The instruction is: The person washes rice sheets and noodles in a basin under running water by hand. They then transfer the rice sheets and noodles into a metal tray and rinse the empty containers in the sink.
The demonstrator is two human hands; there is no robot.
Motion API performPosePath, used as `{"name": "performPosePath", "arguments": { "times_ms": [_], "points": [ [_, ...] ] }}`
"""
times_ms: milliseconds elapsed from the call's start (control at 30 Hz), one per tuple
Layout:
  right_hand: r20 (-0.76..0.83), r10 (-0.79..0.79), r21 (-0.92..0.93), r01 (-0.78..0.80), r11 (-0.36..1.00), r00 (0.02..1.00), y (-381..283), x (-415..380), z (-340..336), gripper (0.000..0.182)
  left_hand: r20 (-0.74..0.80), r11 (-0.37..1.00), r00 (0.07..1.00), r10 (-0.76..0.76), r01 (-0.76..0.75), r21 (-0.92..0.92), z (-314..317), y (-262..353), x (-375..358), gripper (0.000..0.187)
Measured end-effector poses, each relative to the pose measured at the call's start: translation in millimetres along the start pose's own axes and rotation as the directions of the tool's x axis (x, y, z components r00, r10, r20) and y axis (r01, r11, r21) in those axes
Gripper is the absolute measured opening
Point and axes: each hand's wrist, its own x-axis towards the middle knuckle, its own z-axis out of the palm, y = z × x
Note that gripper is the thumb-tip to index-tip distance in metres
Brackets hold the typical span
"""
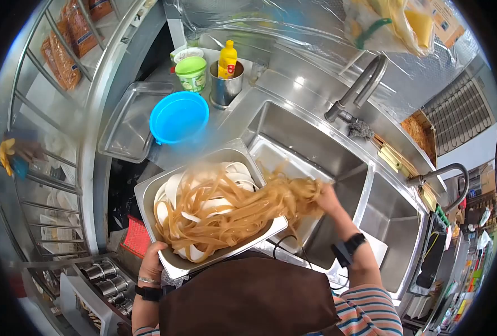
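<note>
A metal tray sits tilted in front of me, partly over the sink edge. It holds wide, flat, brownish translucent noodles on top of white ones. My left hand grips the tray's near left corner at the rim. On the other side, my right hand is closed around a bunch of the brown noodles, which stretch from the tray across the sink. Some strands hang over a whitish container in the left basin. The fingertips of my right hand are partly hidden by noodles.
Behind the tray stand a blue basin, a clear plastic tub, a green-and-white tub and a steel pot with a yellow bottle. A curved faucet rises behind the double sink. A wire rack borders the left.
</note>
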Motion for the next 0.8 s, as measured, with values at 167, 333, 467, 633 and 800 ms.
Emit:
{"name": "performPosePath", "arguments": {
  "times_ms": [167,333,467,633,800],
  "points": [
    [0.085,0.194,-0.098,-0.185,0.978,0.977,79,10,37,0.040,-0.035,1.000,0.999,0.012,-0.011,0.018,0,2,-3,0.053],
    [-0.001,0.012,-0.013,-0.012,1.000,1.000,-61,8,5,0.054,-0.105,0.999,0.994,0.001,0.004,0.052,18,8,-9,0.036],
    [0.363,-0.511,-0.154,0.591,0.792,0.779,-233,-24,36,0.083,-0.009,1.000,1.000,-0.027,0.027,-0.002,1,-2,-2,0.058],
    [0.649,-0.550,-0.221,0.822,0.525,0.526,-244,-32,129,0.092,0.025,0.999,0.999,0.044,-0.044,-0.020,7,0,0,0.063],
    [0.797,-0.455,-0.263,0.907,0.329,0.396,-233,-30,168,0.086,0.084,0.998,0.995,0.058,-0.059,0.000,13,7,1,0.070]
  ]
}}
